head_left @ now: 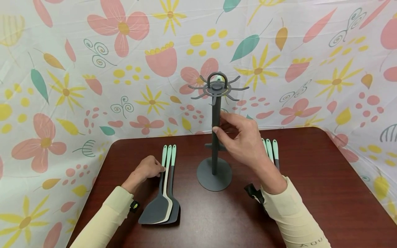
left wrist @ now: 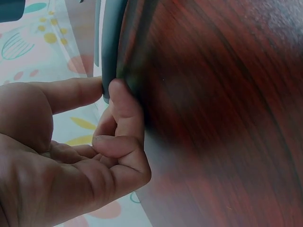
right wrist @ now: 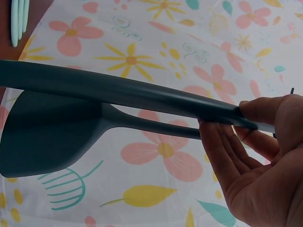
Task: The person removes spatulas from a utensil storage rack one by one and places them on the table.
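A dark grey utensil stand (head_left: pixel 216 137) with a round base and a ring of hooks stands upright on the table. My right hand (head_left: pixel 243 137) pinches its pole (right wrist: pixel 142 92) between thumb and fingers, about midway up. Behind the pole hangs a dark grey turner (right wrist: pixel 57 132), its neck passing behind my fingers. On the left, a stack of turners (head_left: pixel 158 210) with mint handles (head_left: pixel 169 153) lies on the table, dark blades with a cream one between. My left hand (head_left: pixel 149 167) pinches the top turner's dark shaft (left wrist: pixel 112 42) just below its handle, thumb and fingertip on either side.
More mint-handled utensils (head_left: pixel 270 148) lie at the right, mostly hidden behind my right forearm. The brown wooden table (head_left: pixel 328 186) ends at the back against a flower-printed cloth (head_left: pixel 279 41).
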The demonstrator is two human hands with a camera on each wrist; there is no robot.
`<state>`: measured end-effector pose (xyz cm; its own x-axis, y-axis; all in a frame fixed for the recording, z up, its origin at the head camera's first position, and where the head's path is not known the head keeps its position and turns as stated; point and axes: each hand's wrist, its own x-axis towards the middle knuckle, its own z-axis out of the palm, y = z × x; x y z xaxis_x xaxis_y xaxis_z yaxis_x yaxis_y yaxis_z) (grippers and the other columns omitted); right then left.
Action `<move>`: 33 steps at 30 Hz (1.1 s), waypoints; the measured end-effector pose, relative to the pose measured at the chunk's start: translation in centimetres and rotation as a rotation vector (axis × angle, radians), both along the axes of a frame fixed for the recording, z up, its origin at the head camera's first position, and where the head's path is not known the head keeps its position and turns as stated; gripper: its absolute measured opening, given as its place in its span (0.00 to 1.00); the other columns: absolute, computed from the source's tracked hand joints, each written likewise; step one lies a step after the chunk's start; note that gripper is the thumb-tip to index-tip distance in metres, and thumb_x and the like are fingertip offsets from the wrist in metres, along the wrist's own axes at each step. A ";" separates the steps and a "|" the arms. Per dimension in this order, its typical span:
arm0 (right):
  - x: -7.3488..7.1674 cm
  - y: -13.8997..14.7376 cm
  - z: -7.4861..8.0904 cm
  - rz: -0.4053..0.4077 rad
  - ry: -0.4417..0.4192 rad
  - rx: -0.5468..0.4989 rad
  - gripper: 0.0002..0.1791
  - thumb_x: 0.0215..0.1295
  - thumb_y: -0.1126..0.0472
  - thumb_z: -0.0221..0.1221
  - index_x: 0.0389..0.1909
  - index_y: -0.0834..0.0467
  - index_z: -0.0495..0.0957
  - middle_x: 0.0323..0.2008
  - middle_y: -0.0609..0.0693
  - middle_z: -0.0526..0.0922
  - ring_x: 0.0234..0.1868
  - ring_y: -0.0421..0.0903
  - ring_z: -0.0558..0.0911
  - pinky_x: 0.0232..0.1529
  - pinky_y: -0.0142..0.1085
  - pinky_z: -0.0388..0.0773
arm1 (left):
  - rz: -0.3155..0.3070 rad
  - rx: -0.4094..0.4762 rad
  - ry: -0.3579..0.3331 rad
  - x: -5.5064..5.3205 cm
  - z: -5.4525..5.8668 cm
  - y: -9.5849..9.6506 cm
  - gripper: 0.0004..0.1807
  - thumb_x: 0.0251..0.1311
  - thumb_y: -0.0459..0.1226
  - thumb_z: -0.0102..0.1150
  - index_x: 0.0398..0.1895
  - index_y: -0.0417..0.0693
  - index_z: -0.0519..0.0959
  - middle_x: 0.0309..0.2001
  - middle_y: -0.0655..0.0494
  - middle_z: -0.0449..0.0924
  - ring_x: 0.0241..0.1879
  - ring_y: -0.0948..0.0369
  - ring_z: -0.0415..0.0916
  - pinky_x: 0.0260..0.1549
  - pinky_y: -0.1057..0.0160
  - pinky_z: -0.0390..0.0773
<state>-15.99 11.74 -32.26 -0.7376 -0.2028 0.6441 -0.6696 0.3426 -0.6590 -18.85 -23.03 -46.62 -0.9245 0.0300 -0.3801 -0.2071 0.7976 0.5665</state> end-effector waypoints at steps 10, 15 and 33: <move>0.0 0.1 0.0 0.007 0.003 -0.011 0.17 0.69 0.67 0.69 0.57 0.54 0.87 0.39 0.46 0.89 0.36 0.39 0.88 0.38 0.33 0.86 | -0.013 -0.012 0.002 -0.1 -0.1 0.0 0.15 0.72 0.40 0.67 0.28 0.42 0.87 0.39 0.47 0.85 0.34 0.57 0.84 0.39 0.54 0.81; 0.0 0.0 0.0 0.012 -0.001 -0.010 0.17 0.70 0.67 0.69 0.57 0.54 0.87 0.39 0.46 0.89 0.36 0.39 0.88 0.37 0.34 0.87 | -0.008 -0.018 -0.001 0.0 0.0 0.0 0.11 0.71 0.41 0.68 0.35 0.42 0.89 0.43 0.47 0.86 0.35 0.57 0.84 0.43 0.51 0.83; 0.0 0.0 0.0 0.007 0.005 0.004 0.15 0.70 0.68 0.69 0.55 0.55 0.87 0.38 0.46 0.89 0.36 0.38 0.88 0.40 0.32 0.87 | -0.036 -0.114 0.118 0.2 1.1 0.4 0.14 0.70 0.46 0.69 0.36 0.44 0.83 0.33 0.51 0.82 0.30 0.56 0.80 0.32 0.56 0.79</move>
